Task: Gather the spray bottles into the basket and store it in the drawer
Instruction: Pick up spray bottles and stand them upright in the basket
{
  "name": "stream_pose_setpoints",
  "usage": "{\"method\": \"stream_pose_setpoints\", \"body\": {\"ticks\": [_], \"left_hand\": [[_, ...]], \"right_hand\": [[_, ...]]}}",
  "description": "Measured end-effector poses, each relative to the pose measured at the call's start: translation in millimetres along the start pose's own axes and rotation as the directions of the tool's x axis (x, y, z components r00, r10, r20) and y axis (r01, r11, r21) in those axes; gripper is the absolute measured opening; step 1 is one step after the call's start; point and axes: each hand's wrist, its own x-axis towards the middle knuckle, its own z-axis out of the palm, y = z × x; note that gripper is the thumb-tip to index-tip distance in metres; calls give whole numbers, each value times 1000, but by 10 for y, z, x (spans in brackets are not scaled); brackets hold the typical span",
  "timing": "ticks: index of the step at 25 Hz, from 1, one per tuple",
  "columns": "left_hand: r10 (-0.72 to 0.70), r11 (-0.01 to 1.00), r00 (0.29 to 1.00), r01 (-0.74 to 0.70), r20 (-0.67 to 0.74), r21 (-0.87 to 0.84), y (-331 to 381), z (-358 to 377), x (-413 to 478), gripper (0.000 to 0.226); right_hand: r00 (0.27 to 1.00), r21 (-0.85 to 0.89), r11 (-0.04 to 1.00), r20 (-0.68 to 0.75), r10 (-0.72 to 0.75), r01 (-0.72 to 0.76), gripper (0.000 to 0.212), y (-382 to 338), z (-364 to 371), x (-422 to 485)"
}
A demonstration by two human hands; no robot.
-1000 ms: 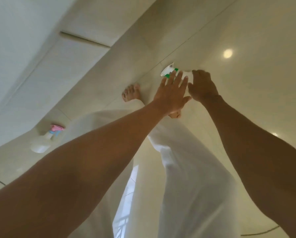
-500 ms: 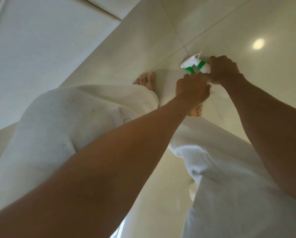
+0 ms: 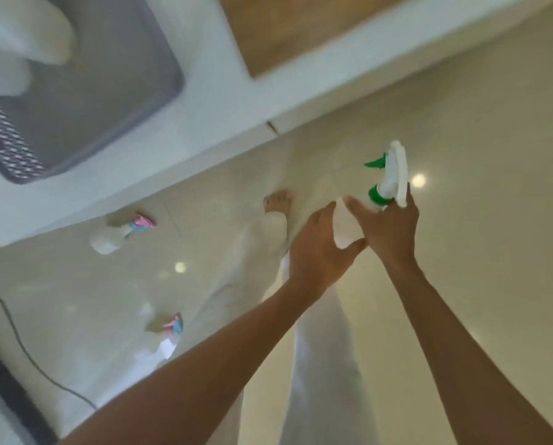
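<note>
A white spray bottle with a green trigger and collar (image 3: 392, 175) is held up above the floor. My right hand (image 3: 389, 226) grips its neck, and my left hand (image 3: 317, 248) cups its white body from the left. Two white bottles with pink and blue heads lie on the floor: one (image 3: 117, 234) near the white counter, another (image 3: 166, 332) closer to me. The grey basket (image 3: 159, 91) stands on the white counter at the upper left, with white bottles (image 3: 21, 46) blurred inside it.
The white counter (image 3: 217, 130) runs diagonally across the top, with a wooden surface (image 3: 285, 27) behind it. A black cable (image 3: 27, 354) trails over the glossy beige tiles at the lower left. My white trousers and a bare foot (image 3: 276, 200) are below the hands.
The green-trigger bottle has come up off the floor, held in both hands. My view has swung up, bringing the counter, the basket and the two pink-headed bottles into sight.
</note>
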Motion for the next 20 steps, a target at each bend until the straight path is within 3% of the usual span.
{"method": "stream_pose_setpoints", "body": {"ticks": [3, 6, 13, 15, 20], "left_hand": [[65, 996, 985, -74, -157, -53, 140, -652, -288, 82], [102, 985, 923, -146, -371, -93, 173, -1258, -378, 72], [-34, 931, 725, -227, -688, -285, -160, -2590, 127, 71], [-59, 922, 682, -243, -729, -303, -343, -2970, 387, 73], [-172, 857, 733, -219, -659, -467, -661, -3526, 942, 78]], "right_hand": [[980, 114, 974, 24, -198, 194, 52, -790, -132, -405], [935, 117, 934, 71, -347, 338, 48, -1514, -84, -635], [759, 79, 787, 221, -612, 612, 46, -2984, 700, -417], [710, 94, 751, 268, -652, 654, 45, -3319, 1053, -314], [658, 10, 680, 243, -712, 733, 46, -3846, 1747, -111]]}}
